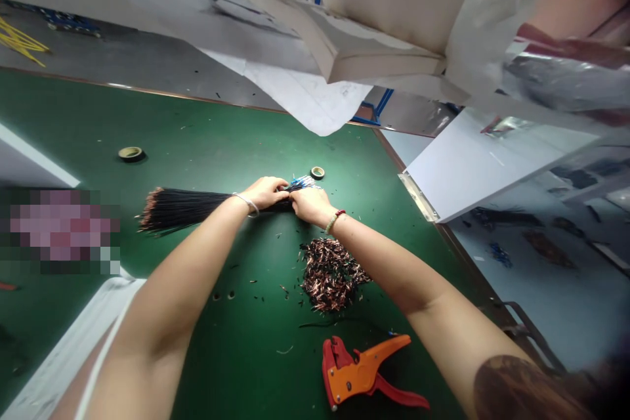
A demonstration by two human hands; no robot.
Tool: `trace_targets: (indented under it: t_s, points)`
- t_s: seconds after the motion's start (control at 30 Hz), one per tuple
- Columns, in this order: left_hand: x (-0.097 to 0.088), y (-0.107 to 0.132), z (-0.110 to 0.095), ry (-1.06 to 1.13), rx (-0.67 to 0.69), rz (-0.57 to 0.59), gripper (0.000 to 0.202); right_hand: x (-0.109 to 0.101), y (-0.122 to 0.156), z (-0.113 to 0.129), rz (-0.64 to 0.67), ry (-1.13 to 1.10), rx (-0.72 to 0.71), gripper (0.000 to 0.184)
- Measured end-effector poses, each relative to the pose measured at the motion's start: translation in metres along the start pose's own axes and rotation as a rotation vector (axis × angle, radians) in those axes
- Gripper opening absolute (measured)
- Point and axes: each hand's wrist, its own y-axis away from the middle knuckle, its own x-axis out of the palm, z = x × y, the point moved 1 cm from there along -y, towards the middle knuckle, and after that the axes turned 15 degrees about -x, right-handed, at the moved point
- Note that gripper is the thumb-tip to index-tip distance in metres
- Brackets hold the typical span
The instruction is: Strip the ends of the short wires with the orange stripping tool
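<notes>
The bundle of black wires (187, 209) lies on the green tabletop (207, 138), its end held closed in the fingers of the left hand (266, 191) and right hand (310, 205). Nearer than the bundle are an orange wire stripper (359, 371) and a heap of copper-tipped clippings (331, 274); a tape roll (317, 172) sits just beyond it.

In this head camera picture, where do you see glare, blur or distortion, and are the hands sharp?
Head view: the wide lens bends the far edge of the green table; glare lies on the shiny plastic sheet at upper right, which also looks soft; a pixelated patch hides something at left; the left hand, right hand and black wire bundle look fairly sharp.
</notes>
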Motion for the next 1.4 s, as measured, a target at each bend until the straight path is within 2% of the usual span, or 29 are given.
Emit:
trace_targets:
  t_s: [0.1,0.13,0.23,0.3,0.47,0.53,0.6,0.77,0.97,1.17,1.27,1.4]
  points:
    - [-0.009,0.020,0.020,-0.105,-0.099,-0.068,0.073,0.000,0.001,-0.005,0.007,-0.031,0.002,0.034]
    - [-0.012,0.027,0.027,-0.132,-0.131,-0.083,0.074,0.000,0.001,-0.006,0.007,-0.040,0.005,0.034]
    - [-0.019,0.044,0.036,-0.162,-0.140,-0.068,0.050,-0.002,0.004,-0.007,0.006,-0.057,0.012,0.034]
    - [-0.026,0.049,0.030,-0.143,-0.109,-0.033,0.044,-0.007,0.009,-0.010,0.004,-0.061,0.012,0.035]
    - [-0.043,0.045,0.001,-0.041,-0.076,0.153,0.058,-0.030,0.024,-0.037,-0.005,-0.035,0.007,0.037]
    - [-0.040,0.040,-0.005,-0.016,-0.085,0.223,0.061,-0.036,0.026,-0.045,0.014,-0.026,-0.002,0.035]
    - [-0.032,0.036,-0.006,-0.009,-0.100,0.241,0.058,-0.036,0.025,-0.047,0.045,-0.025,-0.021,0.033]
    - [-0.014,0.033,0.002,-0.003,-0.123,0.173,0.056,-0.028,0.020,-0.043,0.042,-0.015,-0.076,0.031]
    - [-0.012,0.031,0.012,0.023,-0.136,0.153,0.062,-0.026,0.021,-0.045,0.000,-0.003,-0.084,0.032]
    - [-0.003,0.032,0.017,0.028,-0.131,0.125,0.061,-0.021,0.017,-0.032,-0.002,0.039,-0.124,0.026]
    - [-0.001,0.034,0.018,0.026,-0.125,0.106,0.061,-0.029,0.022,-0.036,-0.048,0.106,-0.107,0.027]
    - [0.001,0.035,0.019,0.022,-0.116,0.093,0.059,-0.052,0.041,-0.054,-0.115,0.193,-0.049,0.033]
